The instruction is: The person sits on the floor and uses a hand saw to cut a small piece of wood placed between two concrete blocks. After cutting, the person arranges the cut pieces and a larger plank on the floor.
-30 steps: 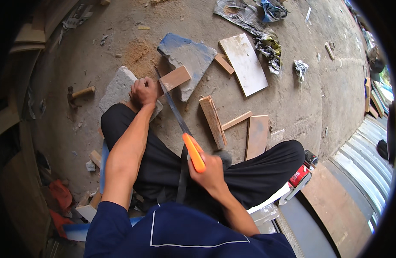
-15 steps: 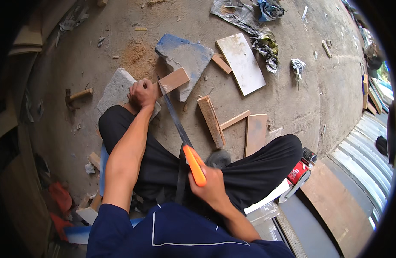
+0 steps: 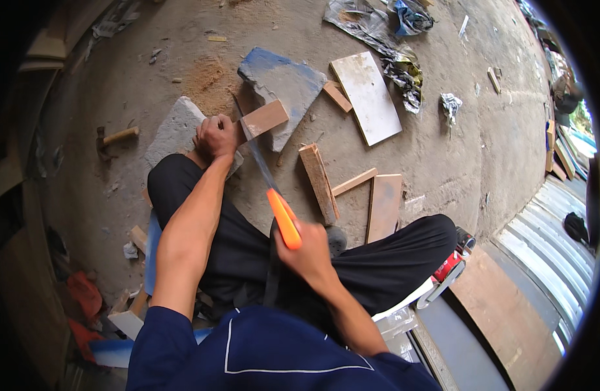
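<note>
My right hand is closed round the orange handle of a handsaw. Its dark blade runs up and to the left, crossing a wooden board just right of my left hand. My left hand is closed over the board and presses it down; part of the board lies hidden under the fingers. Beneath the board, a pale concrete block is on the left and a blue-and-grey concrete slab on the right. Sawdust is heaped beyond the board.
A hammer lies on the floor at left. Right of the saw are wood offcuts, a flat board and a white panel. Crumpled foil-like wrapping lies farther off. A red can stands beside my right knee.
My right hand has pushed the saw forward, up and to the left, so more blade passes beyond the board. My left hand keeps its hold on the board.
</note>
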Demonstrator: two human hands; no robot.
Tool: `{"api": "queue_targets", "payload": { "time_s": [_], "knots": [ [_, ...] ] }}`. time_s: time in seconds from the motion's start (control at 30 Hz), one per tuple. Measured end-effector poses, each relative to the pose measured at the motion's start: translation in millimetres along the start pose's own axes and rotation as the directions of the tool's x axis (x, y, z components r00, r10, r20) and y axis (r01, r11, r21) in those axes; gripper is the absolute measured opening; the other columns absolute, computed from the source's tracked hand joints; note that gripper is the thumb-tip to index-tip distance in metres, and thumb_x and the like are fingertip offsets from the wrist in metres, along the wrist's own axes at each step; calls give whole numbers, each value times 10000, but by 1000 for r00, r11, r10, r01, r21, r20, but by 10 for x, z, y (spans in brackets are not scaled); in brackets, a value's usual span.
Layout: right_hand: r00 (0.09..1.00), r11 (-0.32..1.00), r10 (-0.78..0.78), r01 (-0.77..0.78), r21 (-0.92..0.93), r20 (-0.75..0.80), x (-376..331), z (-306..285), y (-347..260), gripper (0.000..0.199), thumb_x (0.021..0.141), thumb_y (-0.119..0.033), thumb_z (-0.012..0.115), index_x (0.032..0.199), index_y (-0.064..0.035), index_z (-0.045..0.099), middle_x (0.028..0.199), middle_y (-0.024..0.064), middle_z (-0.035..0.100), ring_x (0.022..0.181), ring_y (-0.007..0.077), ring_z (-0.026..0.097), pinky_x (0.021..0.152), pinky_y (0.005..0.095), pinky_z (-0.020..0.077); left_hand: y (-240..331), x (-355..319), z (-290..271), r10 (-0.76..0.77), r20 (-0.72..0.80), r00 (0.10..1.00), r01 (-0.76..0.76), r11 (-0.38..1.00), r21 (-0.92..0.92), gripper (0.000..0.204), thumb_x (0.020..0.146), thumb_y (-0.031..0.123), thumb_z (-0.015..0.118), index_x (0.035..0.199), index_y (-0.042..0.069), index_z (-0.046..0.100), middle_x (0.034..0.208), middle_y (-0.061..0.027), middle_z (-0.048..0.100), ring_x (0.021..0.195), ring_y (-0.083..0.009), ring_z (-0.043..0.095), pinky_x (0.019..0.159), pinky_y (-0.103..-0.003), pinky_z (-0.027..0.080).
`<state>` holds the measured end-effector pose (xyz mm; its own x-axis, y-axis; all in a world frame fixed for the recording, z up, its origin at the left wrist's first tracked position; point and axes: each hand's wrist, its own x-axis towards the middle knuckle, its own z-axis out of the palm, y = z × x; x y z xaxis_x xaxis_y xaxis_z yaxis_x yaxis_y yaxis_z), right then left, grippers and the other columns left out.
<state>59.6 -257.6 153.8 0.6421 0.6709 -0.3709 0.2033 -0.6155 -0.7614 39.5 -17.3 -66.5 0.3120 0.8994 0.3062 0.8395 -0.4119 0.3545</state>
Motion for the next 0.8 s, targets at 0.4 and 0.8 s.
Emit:
{"api": "queue_targets", "payload": {
  "time_s": [0.4,0.8],
  "knots": [
    [999,999,-36,36,9,30,-349,-141,109,179,736,-177,688,755,-16,611,633,173,598,568,375,597,536,435,500,-114,29,9,32,-24,999,-32,999,6,242,807,262,574,614,116,566,717,-46,592,759,-306,573,631,-466,405],
    [1000,999,-14,13,31,28,-566,-117,148,231,716,-211,716,699,-45,557,629,158,598,589,373,607,548,448,499,-147,53,-2,55,-38,998,-54,998,39,256,816,254,567,625,84,570,723,-73,592,749,-330,569,638,-482,413]
  ]
}}
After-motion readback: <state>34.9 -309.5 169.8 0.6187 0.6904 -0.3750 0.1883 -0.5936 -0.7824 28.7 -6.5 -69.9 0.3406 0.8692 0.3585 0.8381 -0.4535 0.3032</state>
